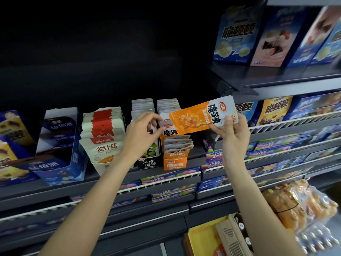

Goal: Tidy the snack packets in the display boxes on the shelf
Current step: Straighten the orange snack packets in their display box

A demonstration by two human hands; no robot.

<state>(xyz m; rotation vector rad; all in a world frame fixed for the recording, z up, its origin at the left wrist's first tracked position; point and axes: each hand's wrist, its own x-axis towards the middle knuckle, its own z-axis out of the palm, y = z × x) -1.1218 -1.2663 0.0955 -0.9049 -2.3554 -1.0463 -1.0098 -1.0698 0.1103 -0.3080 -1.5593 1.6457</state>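
While right fingers [219,129] pinch it, orange packet [199,115] tilts.

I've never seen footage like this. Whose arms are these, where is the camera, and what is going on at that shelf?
There is no machine here: these are a person's two bare arms, filmed by one wide-angle camera worn on the head, looking forward and down. The right hand holds an orange snack packet lifted above the shelf. The left hand reaches to the upright packets in the display boxes, its fingers at their tops; what exactly they pinch is hard to tell. Below sits the orange display box with matching packets, a black box beside it, and a cream box of red-banded packets further left. Blue boxes line the other shelves.
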